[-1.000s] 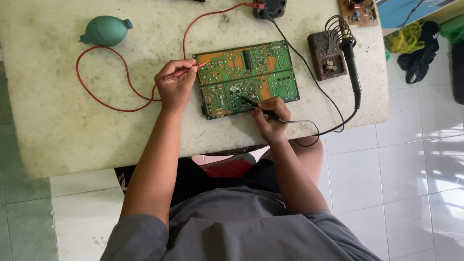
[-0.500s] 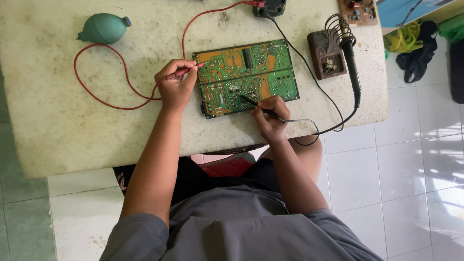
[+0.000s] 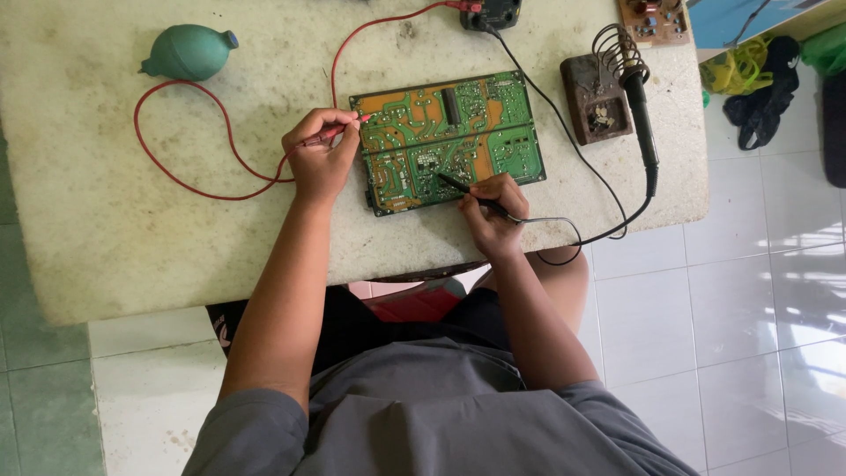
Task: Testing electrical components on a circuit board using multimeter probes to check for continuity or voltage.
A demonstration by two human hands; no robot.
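Not much has moved over the last second: both probes sit on the same spots of the green circuit board (image 3: 448, 141) as before, only the camera has drifted a touch. My read is that a reading is being held, so the contact points matter more than any motion right now.

Left hand (image 3: 319, 163) is at the board's 9 o'clock edge, fingers curled and pinching the red probe (image 3: 339, 130), whose tip touches the upper left corner of the board. The red lead (image 3: 189, 172) loops away toward 9 o'clock and swings back up to the meter (image 3: 492, 12) at 12 o'clock.

Right hand (image 3: 492, 211) sits at the board's 6 o'clock edge, pinching the black probe (image 3: 460, 187) like a pen, tip angled toward 10 o'clock into the lower middle of the board. Wrist rests on the table (image 3: 106, 238), forearm running back toward 5 o'clock.

The board lies flat at the table's centre. A green rubber blower (image 3: 187, 51) is at 10 o'clock, and the soldering iron (image 3: 636, 106) rests in its stand (image 3: 599, 99) at 3 o'clock.
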